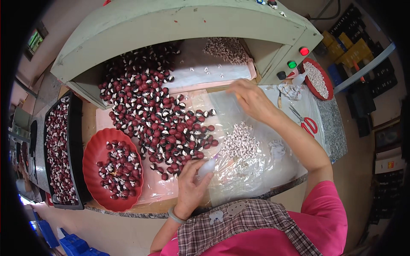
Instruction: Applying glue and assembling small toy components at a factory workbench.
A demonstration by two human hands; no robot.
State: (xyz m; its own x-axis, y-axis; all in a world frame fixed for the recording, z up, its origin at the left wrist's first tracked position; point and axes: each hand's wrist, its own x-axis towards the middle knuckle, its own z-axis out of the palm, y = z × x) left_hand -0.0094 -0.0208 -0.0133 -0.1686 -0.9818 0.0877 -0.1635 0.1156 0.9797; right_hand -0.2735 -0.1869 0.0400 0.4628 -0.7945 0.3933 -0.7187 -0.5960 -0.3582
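Note:
My left hand [191,184] is wrapped round a small whitish squeeze bottle [206,167] with a thin purple tip. The tip points at a heap of small white-and-dark pieces [242,143] on clear plastic sheeting [239,177]. Over the sheeting, close to the opening of the pale green metal cabinet [179,25], my right hand [253,101] has its fingers drawn together; whatever they hold is too small to make out. A large spread of dark red balls with black and white parts [171,132] runs from inside the cabinet to beside my left hand.
At the left, a red scalloped bowl [89,164] and a black tray [81,170] hold similar balls. Red-handled scissors [308,125], a crumpled cloth [290,91] and a red bowl of white pieces [328,91] lie at the right. More pieces [226,49] sit inside the cabinet.

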